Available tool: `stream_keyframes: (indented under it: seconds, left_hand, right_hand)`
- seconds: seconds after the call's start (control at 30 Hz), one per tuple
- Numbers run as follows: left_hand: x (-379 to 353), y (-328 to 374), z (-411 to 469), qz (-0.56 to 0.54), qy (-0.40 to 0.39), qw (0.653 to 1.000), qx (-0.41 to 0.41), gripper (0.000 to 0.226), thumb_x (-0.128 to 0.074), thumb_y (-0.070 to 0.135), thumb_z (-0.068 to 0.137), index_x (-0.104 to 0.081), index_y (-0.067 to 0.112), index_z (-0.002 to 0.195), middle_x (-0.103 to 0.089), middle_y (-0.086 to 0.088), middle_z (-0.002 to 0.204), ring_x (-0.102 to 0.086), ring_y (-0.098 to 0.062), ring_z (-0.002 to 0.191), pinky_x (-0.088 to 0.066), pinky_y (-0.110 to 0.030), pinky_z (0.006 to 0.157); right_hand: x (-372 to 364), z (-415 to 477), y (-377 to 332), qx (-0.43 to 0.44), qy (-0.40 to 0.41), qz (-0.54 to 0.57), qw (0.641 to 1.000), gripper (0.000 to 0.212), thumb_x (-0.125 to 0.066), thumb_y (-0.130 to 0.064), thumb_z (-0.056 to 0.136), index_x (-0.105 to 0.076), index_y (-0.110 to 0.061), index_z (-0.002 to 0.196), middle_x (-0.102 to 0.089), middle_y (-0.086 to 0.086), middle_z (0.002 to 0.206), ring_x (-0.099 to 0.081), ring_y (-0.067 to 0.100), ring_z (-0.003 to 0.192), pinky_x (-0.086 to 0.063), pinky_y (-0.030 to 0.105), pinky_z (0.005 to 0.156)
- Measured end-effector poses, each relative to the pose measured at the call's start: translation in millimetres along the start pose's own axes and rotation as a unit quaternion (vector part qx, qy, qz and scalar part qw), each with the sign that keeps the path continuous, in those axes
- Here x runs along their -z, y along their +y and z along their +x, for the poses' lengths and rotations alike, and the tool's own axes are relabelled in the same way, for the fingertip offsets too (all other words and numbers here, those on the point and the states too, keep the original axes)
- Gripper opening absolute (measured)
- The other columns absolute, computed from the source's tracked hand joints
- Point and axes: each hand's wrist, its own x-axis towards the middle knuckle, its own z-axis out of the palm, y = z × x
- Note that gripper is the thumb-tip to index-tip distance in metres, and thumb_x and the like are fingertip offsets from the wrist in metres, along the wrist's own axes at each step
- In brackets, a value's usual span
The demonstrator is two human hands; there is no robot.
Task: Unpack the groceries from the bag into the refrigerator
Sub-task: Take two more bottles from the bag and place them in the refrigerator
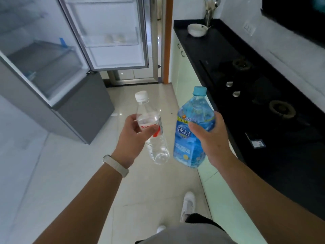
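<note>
Clear water bottle (pixel 150 118), white cap, is in the left hand (pixel 133 138). Its fingers (pixel 138 128) are curled round the labelled middle, and the bottle tilts a little with its cap away from the person. Blue drink bottle (pixel 186 145), blue cap, larger, is in the right hand (pixel 211 138), thumb across the label and fingers wrapped behind it. Both bottles are in the air over the floor (pixel 140 182), just beside each other and well apart from the refrigerator (pixel 84 110).

Step in hand, as I judge it: carrying two groceries to the refrigerator, not yet placing. The grocery bag is not in view.

The refrigerator stands ahead-left with its door (pixel 112 55) swung open. The door shelf (pixel 110 39) holds something pale, too blurred to name; the inner shelves look mostly bare.

Next move likely calls for stepping forward-left and standing each bottle upright in a door shelf or on an inner shelf. One at a time is safer with both hands full.

To the right are a black surface (pixel 202 46) with a gas hob (pixel 263 95) and a white bowl (pixel 197 29) — none of it involved.
</note>
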Motion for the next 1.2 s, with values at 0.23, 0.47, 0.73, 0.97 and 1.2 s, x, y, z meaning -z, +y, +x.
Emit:
stream_keyframes:
  seconds: [0.23,0.47,0.73,0.97,1.2]
  left_hand:
    - [6,4,58,0.007,0.063,0.998,0.018,0.068,-0.083,0.038,0.064,-0.054,0.015,0.121,-0.071,-0.003,0.108,-0.070,-0.019,0.096,-0.056,-0.045,0.092]
    - [-12,31,143,0.045,0.089,0.995,0.014,0.072,-0.084,0.044,0.067,-0.056,0.007,0.122,-0.071,-0.010,0.107,-0.071,-0.027,0.096,-0.055,-0.052,0.092]
    - [-30,52,193,0.062,0.147,0.987,0.011,0.066,-0.083,0.037,0.072,-0.053,0.013,0.125,-0.070,-0.004,0.110,-0.070,-0.020,0.098,-0.055,-0.046,0.093]
    - [-1,56,230,0.076,0.187,0.979,0.016,0.062,-0.082,0.034,0.074,-0.055,0.012,0.124,-0.071,-0.005,0.108,-0.070,-0.021,0.096,-0.056,-0.046,0.092]
    - [48,41,280,0.069,0.207,0.976,0.026,0.064,-0.080,0.040,0.074,-0.054,0.012,0.126,-0.070,-0.005,0.110,-0.070,-0.021,0.098,-0.055,-0.048,0.094]
  right_hand:
    - [-32,79,16,-0.018,-0.072,-0.001,0.997,0.046,-0.081,-0.017,0.076,-0.053,-0.020,0.112,-0.067,0.001,0.100,-0.071,0.011,0.084,-0.059,0.031,0.071]
    - [-38,181,8,-0.023,-0.133,-0.005,0.991,0.054,-0.079,-0.034,0.064,-0.053,-0.027,0.110,-0.068,-0.004,0.099,-0.071,0.012,0.086,-0.061,0.039,0.078]
    - [-52,270,-6,-0.007,-0.214,0.000,0.977,0.064,-0.079,-0.043,0.060,-0.050,-0.024,0.114,-0.067,-0.001,0.102,-0.071,0.012,0.089,-0.060,0.038,0.078]
    - [-94,322,-8,-0.009,-0.257,0.014,0.966,0.052,-0.079,-0.035,0.065,-0.051,-0.025,0.107,-0.067,-0.001,0.098,-0.071,0.011,0.084,-0.060,0.034,0.074]
    - [-168,363,-3,-0.011,-0.276,0.004,0.961,0.050,-0.080,-0.032,0.066,-0.052,-0.025,0.106,-0.068,0.000,0.097,-0.071,0.015,0.086,-0.061,0.042,0.077]
